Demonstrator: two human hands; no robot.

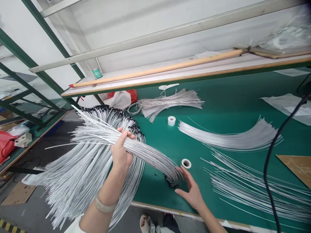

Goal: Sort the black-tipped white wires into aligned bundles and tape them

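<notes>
My left hand (121, 152) is closed around the middle of a thick bundle of thin grey-white wires (152, 157). One end of the bundle fans out to the upper left; the other bends down to the green tabletop, where black tips (171, 183) show. My right hand (192, 192) is beside that lower end, thumb and fingers spread, its fingertips at or touching the outer wires. Beneath the held bundle, a large heap of similar wires (80, 181) with black ends (116, 113) hangs over the table's left edge.
Two white tape rolls, one near (186, 163) and one farther (171, 121), stand on the table. To the right lie a curved wire bundle (230, 139) and loose wires (245, 189). A tied bundle (172, 103) lies under the shelf (150, 81). A black cable (266, 168) hangs at right.
</notes>
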